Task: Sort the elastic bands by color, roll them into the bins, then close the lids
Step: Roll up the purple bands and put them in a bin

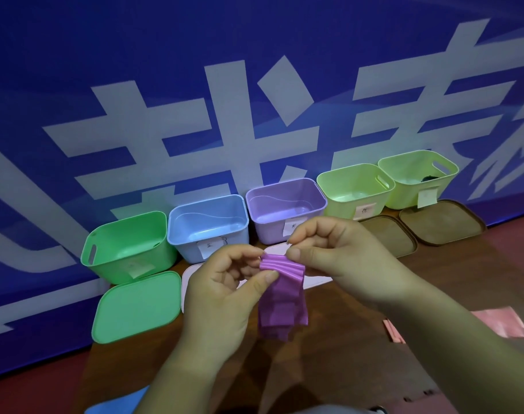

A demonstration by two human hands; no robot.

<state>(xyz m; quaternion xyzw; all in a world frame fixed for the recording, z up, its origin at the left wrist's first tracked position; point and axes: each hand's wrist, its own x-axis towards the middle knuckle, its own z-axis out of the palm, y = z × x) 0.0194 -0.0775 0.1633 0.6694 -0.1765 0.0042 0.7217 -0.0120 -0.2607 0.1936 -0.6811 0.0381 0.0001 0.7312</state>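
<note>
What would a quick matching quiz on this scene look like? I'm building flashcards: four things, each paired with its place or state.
Things:
1. purple band
2. green lid
3. purple bin
4. brown lids

Places or states:
A. flat in front of the green bin
B. held by both hands
C. before the two yellow-green bins
D. open, middle of the row

Pairs: 1-B, 2-A, 3-D, 4-C
</note>
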